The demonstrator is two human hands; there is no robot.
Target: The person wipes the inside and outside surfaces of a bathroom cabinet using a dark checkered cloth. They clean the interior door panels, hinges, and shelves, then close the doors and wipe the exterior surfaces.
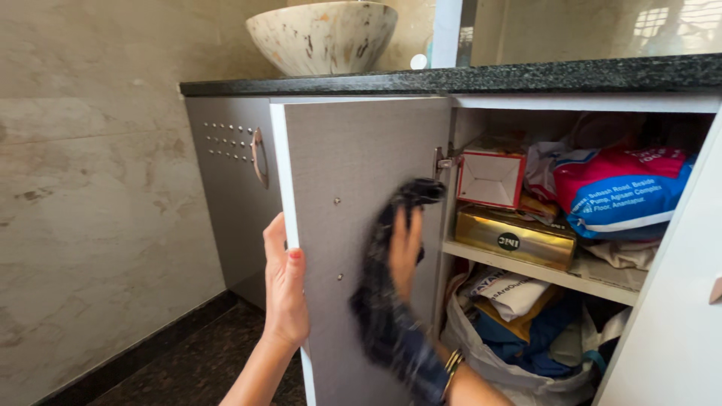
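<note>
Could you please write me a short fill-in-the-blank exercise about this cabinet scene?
1. The left hand grips the edge of the open cabinet ____.
2. The right hand presses a dark ____ against the door's inner face.
3. The gold box lies beneath a red and ____ box.

Missing words: door; cloth; white

One basin [322, 34], two cabinet doors [361, 225], one dark cloth [391, 301], one gold box [515, 237], one red box [491, 178].
</note>
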